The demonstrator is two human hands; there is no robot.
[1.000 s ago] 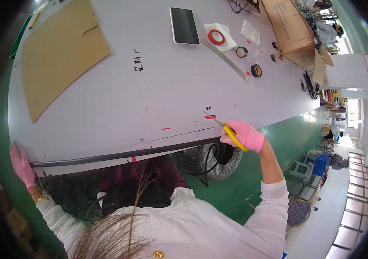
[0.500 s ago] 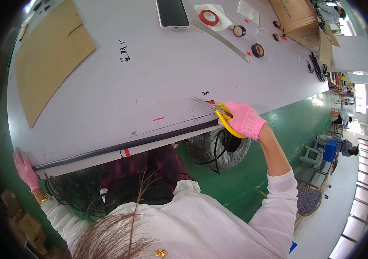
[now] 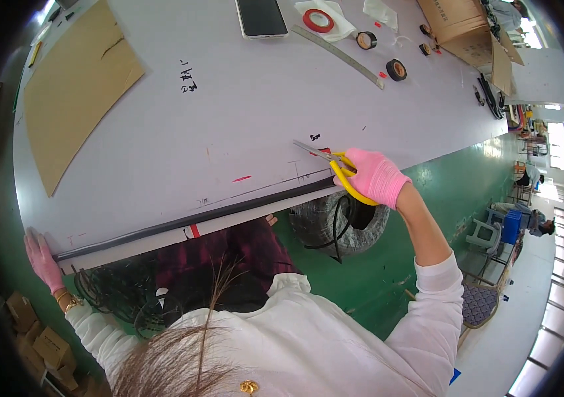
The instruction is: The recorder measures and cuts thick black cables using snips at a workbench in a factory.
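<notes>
- Head view, clock read from mid-picture: the black tube (image 3: 196, 219) lies along the near edge of the table (image 3: 163, 152), between 8–9 o'clock and 2–3 o'clock, as I watch remotely.
- Left hand (image 3: 42, 263), pink-gloved, between 8 and 9, stretches its fingers flat beside the tube's end; I see no grip around it.
- Right hand (image 3: 376, 177), between 2 and 3, closes around the scissors (image 3: 339, 175), blades close together, tips toward 10. Whether it also pinches the tube's other end, I cannot tell.
- I judge the tube light, bendy, slightly slick and hardly fragile; I would steady it near both ends, where a straight lie seems easiest to keep.
- The scissors look light and stiff; I would hold only the yellow handles.
- Beyond lie the phone (image 3: 262, 18) at 12, ruler (image 3: 338, 56) near 1, cardboard (image 3: 77, 92) at 10.
</notes>
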